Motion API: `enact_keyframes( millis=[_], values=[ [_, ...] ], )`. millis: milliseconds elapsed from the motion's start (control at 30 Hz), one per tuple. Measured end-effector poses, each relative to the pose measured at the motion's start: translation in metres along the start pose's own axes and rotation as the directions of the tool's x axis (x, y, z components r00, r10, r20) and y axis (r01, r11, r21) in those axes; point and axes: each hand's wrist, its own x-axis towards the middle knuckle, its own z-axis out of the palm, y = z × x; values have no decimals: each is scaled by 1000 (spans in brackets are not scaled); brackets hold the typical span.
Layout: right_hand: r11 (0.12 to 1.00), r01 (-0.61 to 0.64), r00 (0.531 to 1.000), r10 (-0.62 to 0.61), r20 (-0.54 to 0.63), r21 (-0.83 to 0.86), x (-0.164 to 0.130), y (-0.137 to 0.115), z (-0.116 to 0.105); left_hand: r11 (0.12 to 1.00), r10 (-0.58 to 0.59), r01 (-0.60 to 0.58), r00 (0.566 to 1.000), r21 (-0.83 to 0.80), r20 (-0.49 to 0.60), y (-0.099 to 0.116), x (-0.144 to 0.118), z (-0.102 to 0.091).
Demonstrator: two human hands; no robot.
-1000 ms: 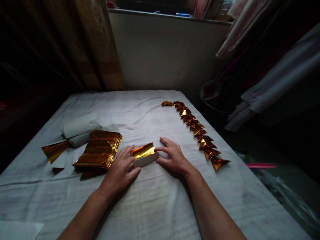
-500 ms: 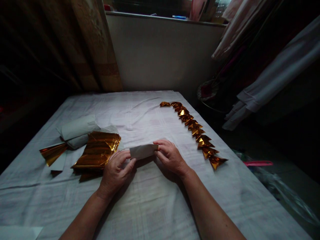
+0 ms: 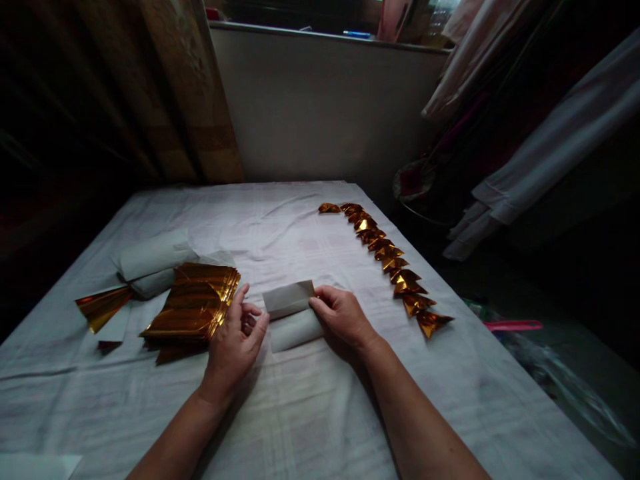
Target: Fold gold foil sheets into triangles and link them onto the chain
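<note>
My right hand [image 3: 345, 315] pinches the right end of a folded sheet of paper [image 3: 293, 313], thumb on top and fingers under, so the white backing faces up and the gold face is hidden from me. My left hand [image 3: 235, 340] sits at the sheet's left end, fingers loosely curled and close together, fingertips at or near the edge; I cannot tell whether they actually grip it. The sheet lies on the white cloth [image 3: 300, 413] that covers the bench, between my hands, with its upper flap lifted a little above the lower one. I judge this to be the middle of a fold: the flap is brought over but not creased. The next move, as I see it, calls for lining the edges up squarely and pressing the fold flat without letting the slippery foil slide. Just left of my left hand is the stack of gold foil sheets [image 3: 195, 303], with rolled white paper [image 3: 153, 257] behind it. Well to the right runs a row of folded gold pieces [image 3: 395, 267].
</note>
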Motion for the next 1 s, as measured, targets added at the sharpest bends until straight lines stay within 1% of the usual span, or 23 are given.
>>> enact_keyframes(
  millis=[33,67,100,133,167,200,233,267,300,367,433,467,533,600,633,667,733,867,1000],
  values=[
    [999,-5,1000,5,-4,-41,0,1,0,992,90,-87,995,88,-32,1,-1,-1],
    [997,-11,1000,10,-10,-77,0,1,0,969,193,-187,981,159,-22,1,-3,-1],
    [994,-17,1000,16,-16,-110,0,1,0,933,295,-295,955,208,33,2,-5,0],
    [990,-21,1000,19,-21,-140,0,1,1,887,383,-400,916,231,119,3,-8,1],
    [986,-24,999,20,-27,-166,0,1,1,840,443,-488,869,237,219,4,-10,3],
    [982,-27,999,21,-30,-187,0,1,2,804,468,-545,826,236,314,3,-13,5],
    [979,-30,999,24,-30,-201,0,0,3,782,465,-576,794,238,392,3,-15,7],
    [978,-33,999,28,-31,-207,0,0,4,776,439,-580,780,250,447,1,-18,10],
    [978,-40,999,33,-34,-205,0,0,4,776,409,-573,775,264,481,0,-19,12],
    [981,-60,998,53,-40,-187,1,1,3,782,361,-551,782,292,508,-4,-21,16],
    [989,-68,998,68,-4,-131,0,2,-1,783,343,-538,793,313,504,-6,-22,17],
    [994,-61,997,65,46,-85,0,3,-5,782,339,-532,799,324,496,-6,-22,18],
    [999,-34,981,27,195,36,-2,4,-14,785,327,-514,818,346,473,-5,-23,18],
    [991,-22,942,-25,335,135,-4,6,-22,796,312,-486,840,360,444,-5,-23,18],
    [988,-16,926,-43,375,154,-5,6,-25,804,304,-472,850,363,431,-5,-23,18],
    [988,-7,919,-55,390,155,-7,7,-26,811,296,-458,858,364,419,-5,-23,18],
    [991,25,925,-72,372,128,-8,8,-26,824,283,-436,870,362,403,-5,-23,18],
    [991,85,937,-116,328,107,-9,7,-18,835,279,-425,874,350,398,-4,-22,18],
    [992,127,944,-117,308,-12,-8,4,-15,848,268,-411,877,335,399,-3,-20,16]
  ],
)
